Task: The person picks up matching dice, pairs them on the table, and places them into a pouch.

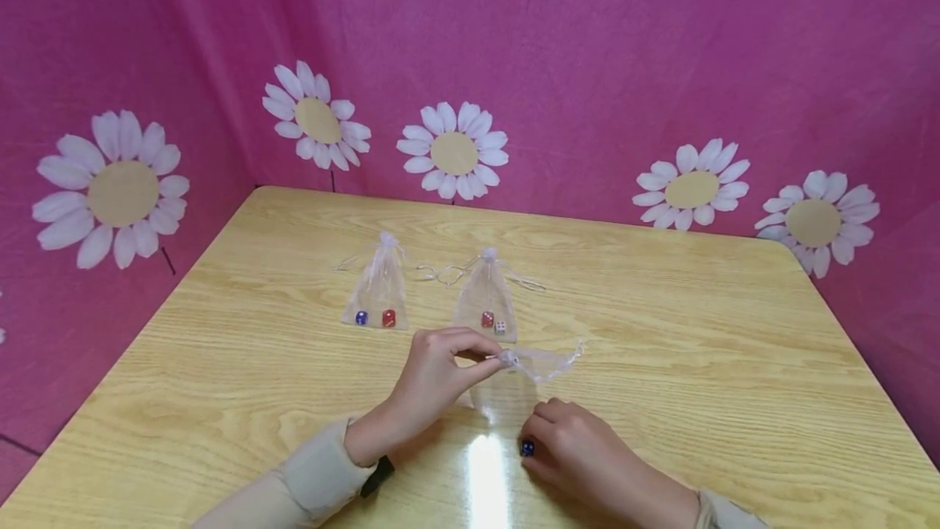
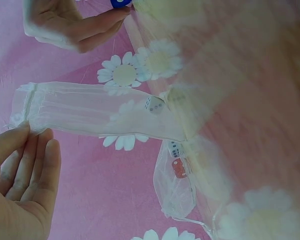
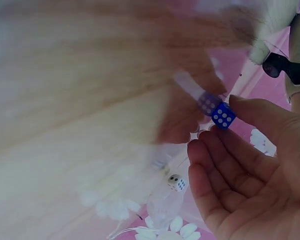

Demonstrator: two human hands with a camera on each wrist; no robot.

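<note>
My left hand (image 1: 441,370) pinches the top of a sheer white drawstring bag (image 1: 507,394), held up at a slant over the table. A white die (image 2: 154,104) shows inside the lower end of that bag in the left wrist view. To the right and nearer me, my right hand (image 1: 580,447) pinches a blue die (image 3: 223,116) between thumb and fingertips, close above the tabletop. Behind the hands lie two more drawn sheer bags. The left bag (image 1: 378,288) contains a blue die (image 1: 361,317) and a red die (image 1: 389,318); the right bag (image 1: 485,292) contains a red die (image 1: 488,319) and a white die (image 1: 500,327).
The wood-grain table (image 1: 661,349) meets a pink cloth backdrop (image 1: 558,64) printed with white daisies. Thin drawstrings (image 1: 525,280) spread beside the two lying bags. A bright light reflection lies on the table between my forearms.
</note>
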